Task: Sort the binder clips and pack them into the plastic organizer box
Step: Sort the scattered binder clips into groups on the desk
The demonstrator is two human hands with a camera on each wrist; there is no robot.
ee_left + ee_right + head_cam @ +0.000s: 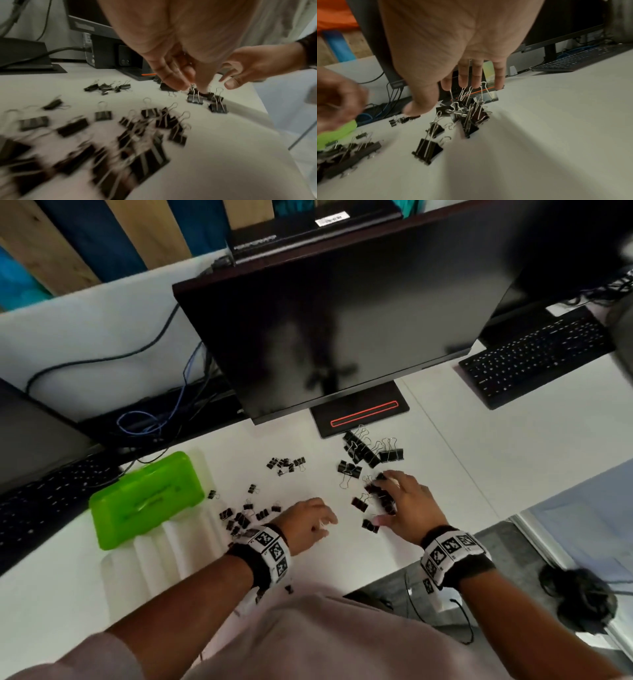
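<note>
Black binder clips lie in groups on the white desk (462, 474). Large ones (370, 448) sit by the monitor foot, small ones (286, 465) at mid-desk, and more small ones (239, 517) by my left wrist. My right hand (383, 501) is spread with straight fingers (471, 79) over a heap of medium clips (471, 115), touching their wire handles. My left hand (322, 523) hovers beside it with its fingers (171, 78) drawn together; I cannot tell whether they hold anything. The green plastic organizer box (137, 501) lies shut at the left.
A dark monitor (342, 337) on its stand base (363, 414) closes off the back. Keyboards lie at the far right (534, 354) and the left (44, 501), with cables (154, 419) behind the box. A pale ribbed plastic piece (171, 546) lies against the green box. The desk's front edge (455, 546) runs just right of my right wrist.
</note>
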